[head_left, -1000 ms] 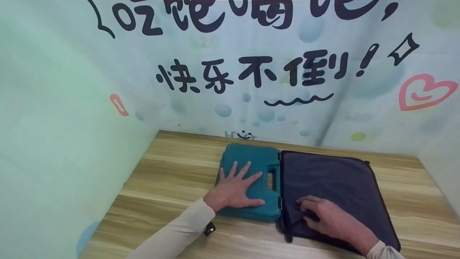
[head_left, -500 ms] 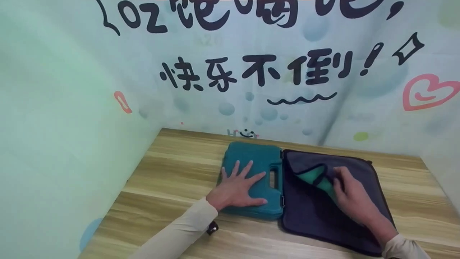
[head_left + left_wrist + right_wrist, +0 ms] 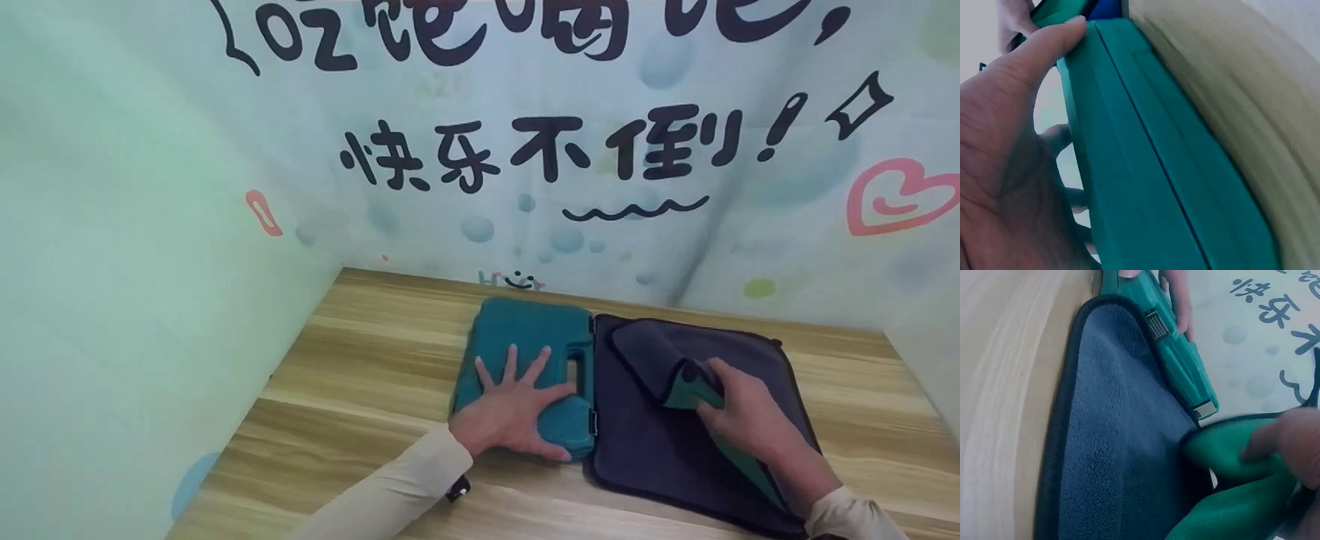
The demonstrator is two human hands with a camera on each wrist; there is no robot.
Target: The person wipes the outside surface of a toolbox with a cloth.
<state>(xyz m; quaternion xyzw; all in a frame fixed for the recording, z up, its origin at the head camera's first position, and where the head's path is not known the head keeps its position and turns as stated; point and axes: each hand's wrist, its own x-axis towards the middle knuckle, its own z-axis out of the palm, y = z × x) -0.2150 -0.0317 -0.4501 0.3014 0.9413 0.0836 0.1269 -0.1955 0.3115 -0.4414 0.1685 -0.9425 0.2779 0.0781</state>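
A teal plastic carrying case (image 3: pixel 536 322) lies closed on the wooden table, its handle side facing right. My left hand (image 3: pixel 514 420) is on its lid with fingers spread; in the left wrist view the thumb (image 3: pixel 1044 50) reaches the case's edge. Right beside the case is a dark grey-blue plush towel (image 3: pixel 637 442) with black edging, in two layers. My right hand (image 3: pixel 757 416) pinches the upper layer's edge and holds it raised and bent over, baring a green underside (image 3: pixel 1241 506). The right fingers (image 3: pixel 1297 439) are partly cut off and blurred in the right wrist view.
Behind the wooden table (image 3: pixel 360 337) hangs a pale printed backdrop (image 3: pixel 420 225) with black lettering, and it continues along the left side. The case's latches (image 3: pixel 1157 324) face the towel. A small black item (image 3: pixel 458 489) shows beneath the left sleeve.
My right hand has taken hold of the towel's near left corner, lifted it and drawn it back to the right, exposing green. The left hand has slid slightly nearer on the case.
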